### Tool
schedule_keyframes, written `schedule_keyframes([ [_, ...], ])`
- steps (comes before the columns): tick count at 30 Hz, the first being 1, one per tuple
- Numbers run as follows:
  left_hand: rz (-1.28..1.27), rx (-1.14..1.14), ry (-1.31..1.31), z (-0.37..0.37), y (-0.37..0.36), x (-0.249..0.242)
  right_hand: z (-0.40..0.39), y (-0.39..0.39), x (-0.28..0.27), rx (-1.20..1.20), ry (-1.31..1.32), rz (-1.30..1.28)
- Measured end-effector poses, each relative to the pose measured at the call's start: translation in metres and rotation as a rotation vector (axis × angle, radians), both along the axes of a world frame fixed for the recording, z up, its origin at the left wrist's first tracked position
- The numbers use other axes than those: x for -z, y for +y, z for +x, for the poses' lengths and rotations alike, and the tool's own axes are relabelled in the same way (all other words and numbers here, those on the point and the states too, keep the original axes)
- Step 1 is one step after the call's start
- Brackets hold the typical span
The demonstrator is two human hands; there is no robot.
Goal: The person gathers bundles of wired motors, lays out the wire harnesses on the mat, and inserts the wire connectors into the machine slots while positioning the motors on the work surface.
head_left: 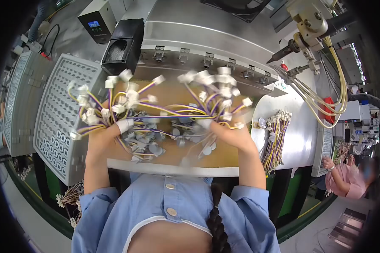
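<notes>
landmark: a brown work mat (166, 93) lies in front of a seated or standing person in a blue shirt (152, 202); every place below is told from it.
left hand: the left hand (107, 137), a white cover on its thumb, is over the mat's left part, closed around the left cable bundle (114, 103).
right hand: the right hand (230, 133), also with a white thumb cover, is over the mat's right part, closed around the right cable bundle (217, 99).
hands: well apart, with purple, yellow and white wires stretched between them; white connectors fan out at the far ends, blurred.
discs: many grey discs (156, 149) hang or lie over the mat, between and below the hands; which ones touch it cannot be told.
right of the mat: a third cable bundle (276, 139) lies on a shiny metal surface (302, 122).
left of the mat: a pale tray (67, 109) with rows of round pockets.
beyond the mat: a row of metal clips (209, 60), a black box (122, 46) at the left, and a pointed tool (289, 50) on a bracket at the right.
far right of the mat: a co-worker in pink (346, 179).
</notes>
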State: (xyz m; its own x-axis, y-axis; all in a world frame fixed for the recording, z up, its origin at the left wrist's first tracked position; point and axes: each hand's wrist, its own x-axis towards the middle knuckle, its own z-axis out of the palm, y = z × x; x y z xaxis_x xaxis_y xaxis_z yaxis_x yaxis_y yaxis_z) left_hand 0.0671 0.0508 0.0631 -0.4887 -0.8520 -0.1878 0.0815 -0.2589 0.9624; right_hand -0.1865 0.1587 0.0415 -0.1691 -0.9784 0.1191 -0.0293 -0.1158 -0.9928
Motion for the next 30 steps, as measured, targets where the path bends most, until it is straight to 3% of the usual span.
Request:
schedule_keyframes([
  [1,0.077,-0.036,0.070,-0.004,0.001,-0.007,0.002,-0.004,0.001,-0.009,0.000,0.000],
  [3,0.171,-0.087,0.022,-0.009,0.003,0.024,0.018,-0.006,0.005,0.116,0.085,0.003],
  [4,-0.119,0.042,0.006,-0.016,0.009,0.040,0.039,-0.013,-0.008,0.127,0.117,0.088],
  [5,-0.121,0.063,0.104,-0.013,0.009,0.042,0.044,-0.009,-0.002,0.017,0.415,-0.129],
  [7,-0.111,0.116,0.302,-0.018,0.010,0.026,0.019,-0.008,-0.017,-0.258,0.713,0.093],
  [9,0.051,-0.032,0.118,0.009,-0.009,0.015,0.005,0.000,0.009,0.137,-0.060,-0.047],
  [10,0.065,-0.151,0.239,0.011,-0.013,0.026,-0.001,0.001,-0.002,0.193,-0.102,0.067],
  [11,0.280,-0.150,0.355,0.023,-0.022,0.034,-0.002,0.002,-0.012,0.245,-0.147,0.189],
  [12,0.251,-0.198,0.381,0.015,-0.015,0.033,-0.001,-0.001,0.010,0.336,-0.247,0.109],
  [15,0.091,-0.270,0.420,-0.021,0.001,0.035,0.045,-0.011,-0.009,0.253,-0.355,0.016],
  [16,0.132,-0.135,0.514,-0.016,-0.002,0.039,0.043,-0.010,-0.007,0.196,-0.369,0.033],
  [18,0.184,-0.141,0.516,-0.015,-0.005,0.030,0.031,-0.012,0.004,0.184,-0.535,0.045],
  [20,0.268,-0.085,0.650,-0.021,-0.002,0.031,0.034,-0.015,-0.008,0.131,-0.426,0.131],
  [21,0.146,0.035,0.757,-0.023,-0.006,0.045,0.043,-0.018,-0.009,0.095,-0.253,0.301],
  [24,0.329,-0.189,0.720,-0.027,0.004,0.044,0.070,-0.029,0.008,-0.043,0.312,-0.068],
  [26,0.350,-0.131,0.740,-0.021,0.002,0.039,0.072,-0.023,0.020,-0.134,0.602,0.063],
  [27,0.290,-0.149,0.726,-0.021,0.001,0.032,0.068,-0.021,0.012,-0.140,0.597,0.059],
  [29,0.289,-0.137,0.776,-0.013,-0.006,0.036,0.059,-0.017,-0.008,-0.355,0.839,0.225],
  [30,0.290,-0.146,0.774,-0.011,-0.005,0.036,0.058,-0.012,-0.004,-0.334,0.862,0.142],
])
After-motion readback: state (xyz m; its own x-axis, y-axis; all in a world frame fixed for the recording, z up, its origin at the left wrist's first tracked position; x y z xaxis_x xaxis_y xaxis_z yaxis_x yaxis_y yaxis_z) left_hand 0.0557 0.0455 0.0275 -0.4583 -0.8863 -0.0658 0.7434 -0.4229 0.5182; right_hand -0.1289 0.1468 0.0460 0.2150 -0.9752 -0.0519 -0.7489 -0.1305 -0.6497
